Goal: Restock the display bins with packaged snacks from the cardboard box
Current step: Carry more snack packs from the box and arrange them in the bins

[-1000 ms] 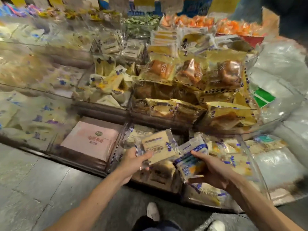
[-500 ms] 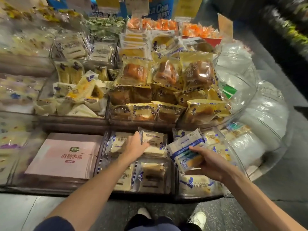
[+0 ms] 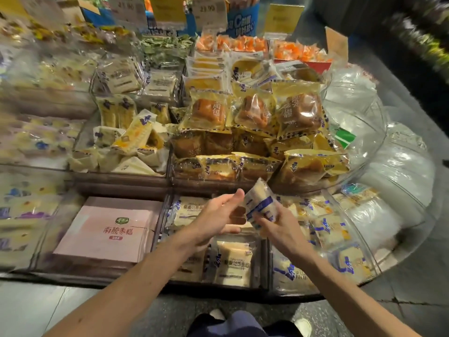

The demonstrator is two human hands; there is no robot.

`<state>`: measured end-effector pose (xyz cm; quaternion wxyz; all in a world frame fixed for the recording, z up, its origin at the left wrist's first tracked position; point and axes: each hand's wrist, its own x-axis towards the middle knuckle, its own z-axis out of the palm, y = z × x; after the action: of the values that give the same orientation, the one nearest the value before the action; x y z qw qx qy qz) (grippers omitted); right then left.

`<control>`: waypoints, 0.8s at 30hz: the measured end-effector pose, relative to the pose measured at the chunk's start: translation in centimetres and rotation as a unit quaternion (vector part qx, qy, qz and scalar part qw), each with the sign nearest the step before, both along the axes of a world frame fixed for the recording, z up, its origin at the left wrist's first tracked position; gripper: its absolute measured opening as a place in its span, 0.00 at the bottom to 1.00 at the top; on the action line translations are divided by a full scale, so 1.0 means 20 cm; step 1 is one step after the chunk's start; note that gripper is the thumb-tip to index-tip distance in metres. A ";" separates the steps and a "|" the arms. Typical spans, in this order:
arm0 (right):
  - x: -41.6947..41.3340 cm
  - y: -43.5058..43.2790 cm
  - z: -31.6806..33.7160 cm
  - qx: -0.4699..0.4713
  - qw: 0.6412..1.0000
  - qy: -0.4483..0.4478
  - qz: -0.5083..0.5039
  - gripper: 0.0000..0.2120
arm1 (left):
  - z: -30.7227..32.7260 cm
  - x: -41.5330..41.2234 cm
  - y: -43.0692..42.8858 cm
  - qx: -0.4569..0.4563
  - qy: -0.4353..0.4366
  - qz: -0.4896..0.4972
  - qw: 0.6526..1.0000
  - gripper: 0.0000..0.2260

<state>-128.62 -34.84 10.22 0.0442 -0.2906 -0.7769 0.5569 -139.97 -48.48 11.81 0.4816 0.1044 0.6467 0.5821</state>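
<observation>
Surroundings: price tags [image 3: 126, 7] are hanging along the top edge. Orange packs [image 3: 245, 42] are lying at upper centre. Yellow-wrapped buns [image 3: 255, 113] are piling up in the middle of the frame. Triangular packs [image 3: 136, 139] are leaning at centre left. A pink box [image 3: 109, 229] is lying flat at lower left, and clear bags [image 3: 393, 181] are bulging along the right edge. Pale bread packs [image 3: 233, 261] are filling the lower-centre bin [image 3: 266, 263], under both forearms.

Item: a blue-and-white packet [image 3: 260, 203] is standing tilted just below the frame's centre, above that bin. The right hand [image 3: 277, 229] is gripping its lower end, fingers curled round it. The left hand [image 3: 216, 215] is hovering just left of the packet, fingers straight and parted, holding nothing. Whether its index tip is touching the packet cannot be told.
</observation>
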 end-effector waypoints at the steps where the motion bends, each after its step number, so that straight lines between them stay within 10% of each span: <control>1: -0.02 -0.06 -0.01 0.044 0.998 0.010 0.051 0.20 | 0.02 0.02 -0.02 0.027 -0.032 0.010 0.999 0.31; 6: -0.09 -0.29 -0.03 0.215 0.938 0.056 0.265 0.45 | 0.02 0.01 -0.13 0.042 -0.034 0.151 0.987 0.35; 17: -0.18 -0.24 -0.03 -0.173 0.978 -0.049 0.103 0.16 | -0.06 -0.21 -0.54 0.025 -0.098 0.090 0.991 0.28; 24: -0.20 -0.32 -0.21 -0.157 0.976 -0.142 0.051 0.18 | -0.29 -0.22 -0.59 -0.206 0.087 0.139 0.965 0.33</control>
<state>-132.68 -41.23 6.01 -0.1413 -0.3302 -0.6922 0.6260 -144.32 -60.19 6.11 0.3496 -0.0378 0.8001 0.4861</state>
